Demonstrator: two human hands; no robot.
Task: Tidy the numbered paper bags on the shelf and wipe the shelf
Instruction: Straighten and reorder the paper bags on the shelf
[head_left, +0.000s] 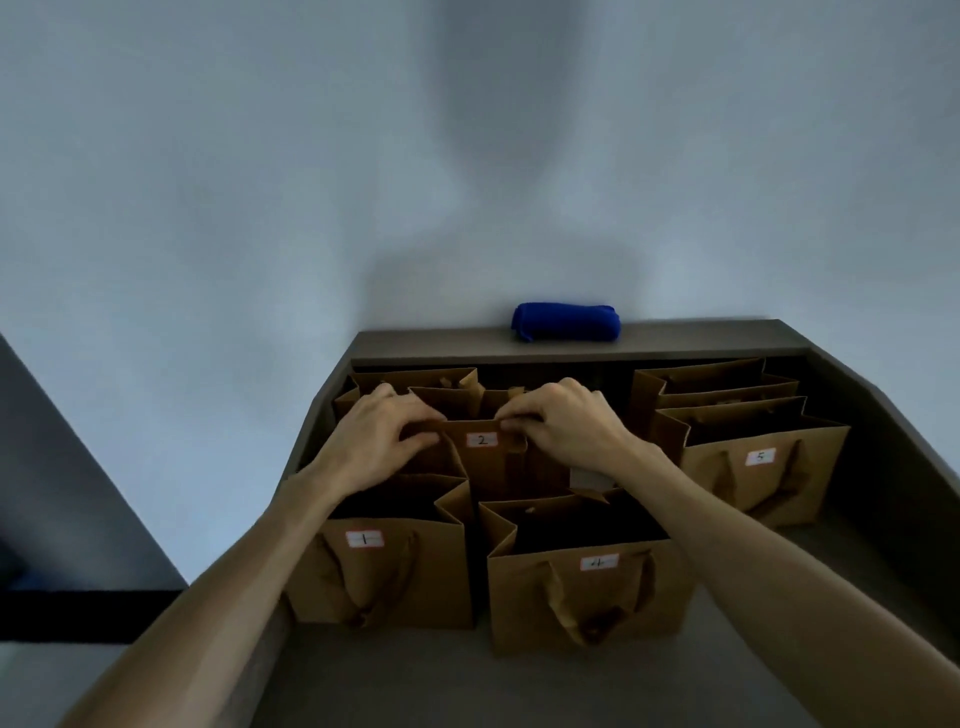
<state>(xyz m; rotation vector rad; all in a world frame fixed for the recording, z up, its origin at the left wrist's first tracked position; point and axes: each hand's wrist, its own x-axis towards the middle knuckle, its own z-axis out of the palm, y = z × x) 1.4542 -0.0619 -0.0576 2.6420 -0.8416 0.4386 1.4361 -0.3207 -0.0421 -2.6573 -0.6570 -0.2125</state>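
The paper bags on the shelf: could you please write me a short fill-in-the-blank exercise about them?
1. Both hands, left hand and right hand, grip the top edge of the bag numbered ____.
2. The front bag on the left is numbered ____.
3. The rolled cloth on the shelf's top ledge is ____ in colour.

Missing words: 2; 1; blue

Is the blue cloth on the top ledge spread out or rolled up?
Rolled up: the blue cloth lies as a compact bundle on the ledge, untouched by either hand.

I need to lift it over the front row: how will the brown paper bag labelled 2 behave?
The brown paper bag labelled 2 probably lifts lightly and holds shape. Its thin rim, pinched by left hand and right hand, may crumple.
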